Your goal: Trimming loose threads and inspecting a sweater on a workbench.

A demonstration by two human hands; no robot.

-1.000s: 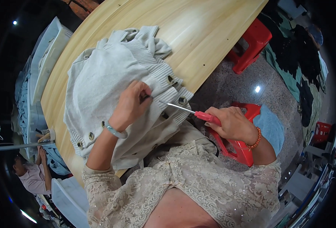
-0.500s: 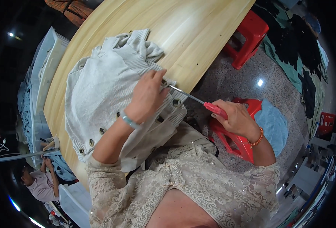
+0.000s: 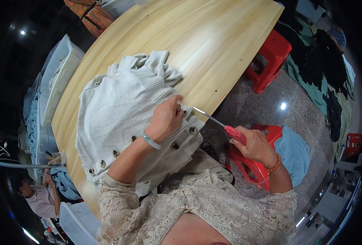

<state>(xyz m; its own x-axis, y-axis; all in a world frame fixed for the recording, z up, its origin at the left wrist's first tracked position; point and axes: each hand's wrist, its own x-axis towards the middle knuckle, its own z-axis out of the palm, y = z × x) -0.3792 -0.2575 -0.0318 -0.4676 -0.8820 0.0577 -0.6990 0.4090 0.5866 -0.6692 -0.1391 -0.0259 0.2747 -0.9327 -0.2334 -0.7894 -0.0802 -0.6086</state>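
Off-white knit cardigan w/ dark-centred buttons lies bunched on light wood-grain table, nr its edge. L hand: fingers curled at ribbed button band, can't tell if gripping cloth. R hand closed round red-handled thin metal tool, tip just beside band.

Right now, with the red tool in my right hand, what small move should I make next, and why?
Perhaps ease the red-handled tool toward the pale knit garment's ribbed edge, beside your left hand. That hand's fingers are curled at the edge near the dark buttons, while your right hand grips the tool with its metal tip a little apart from those fingers.
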